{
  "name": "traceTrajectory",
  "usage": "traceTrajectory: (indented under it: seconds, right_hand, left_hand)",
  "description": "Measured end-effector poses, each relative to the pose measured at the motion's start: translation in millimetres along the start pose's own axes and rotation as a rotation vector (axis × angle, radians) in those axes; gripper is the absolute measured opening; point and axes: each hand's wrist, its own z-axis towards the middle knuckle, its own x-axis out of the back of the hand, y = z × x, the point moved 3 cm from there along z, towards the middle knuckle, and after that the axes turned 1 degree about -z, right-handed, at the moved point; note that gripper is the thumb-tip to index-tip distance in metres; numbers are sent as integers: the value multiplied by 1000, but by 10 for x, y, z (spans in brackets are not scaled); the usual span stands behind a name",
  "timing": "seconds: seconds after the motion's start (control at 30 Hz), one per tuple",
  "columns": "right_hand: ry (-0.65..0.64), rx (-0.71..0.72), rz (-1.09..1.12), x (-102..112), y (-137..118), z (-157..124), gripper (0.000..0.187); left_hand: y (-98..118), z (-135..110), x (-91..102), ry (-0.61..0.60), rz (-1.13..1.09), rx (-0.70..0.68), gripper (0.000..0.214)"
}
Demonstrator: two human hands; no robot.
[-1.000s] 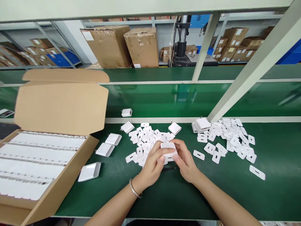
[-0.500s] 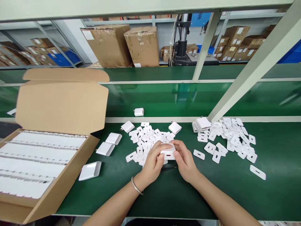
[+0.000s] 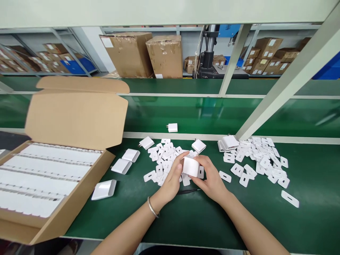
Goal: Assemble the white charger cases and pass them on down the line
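Both of my hands hold a white plug-in charger (image 3: 191, 166) over the green table, a smooth rounded side of it towards me. My left hand (image 3: 171, 180) has its fingers along the charger's left side. The thumb and fingers of my right hand (image 3: 209, 179) grip it from the right. Under and behind the hands lies a heap of flat white plates with slots (image 3: 166, 156). A dark slim tool (image 3: 188, 191) rests on the table just below the hands. One white charger (image 3: 198, 145) lies right behind the heap.
An open cardboard box (image 3: 71, 120) with rows of white pieces stands left, several chargers (image 3: 121, 166) beside it. A second heap of plates (image 3: 265, 159) lies right, near a slanted metal post (image 3: 281, 85). One charger (image 3: 172, 127) sits on the green strip behind.
The charger in my hands has been turned: its face with the port showed before, now a smooth side does. The charger on the rear strip has shifted right. The view has tilted slightly.
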Motion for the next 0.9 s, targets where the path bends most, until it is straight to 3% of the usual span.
traceTrajectory:
  seconds: [0.13,0.23,0.37,0.47,0.57,0.67,0.77,0.9]
  right_hand:
    - [39,24,-71,-17,14,-9,56]
    - [111,-6,-82,4,51,-33,64]
    - [265,-97,-58,76,140,-4,63]
    - [323,-215,-39,118,181,45,59]
    - [309,-325,-30,132,186,67,55]
    - [264,-377,-46,107,185,67,54]
    - [212,-365,-90,61,189,62,52]
    - [156,-342,-129,15,213,57,51]
  left_hand:
    - [44,149,-30,-40,-80,-31,50]
    - [165,241,29,21,-87,-115,52]
    - [464,165,449,249,37,-199,45]
    - [730,-202,983,501,256,-202,37]
    - [998,-791,1562,767,633,-162,35]
    - [1193,-1415,2110,961,983,58,41]
    - [1280,-1901,2520,922,1147,314,49]
    - [1246,-2187,2743,696,1172,519,54]
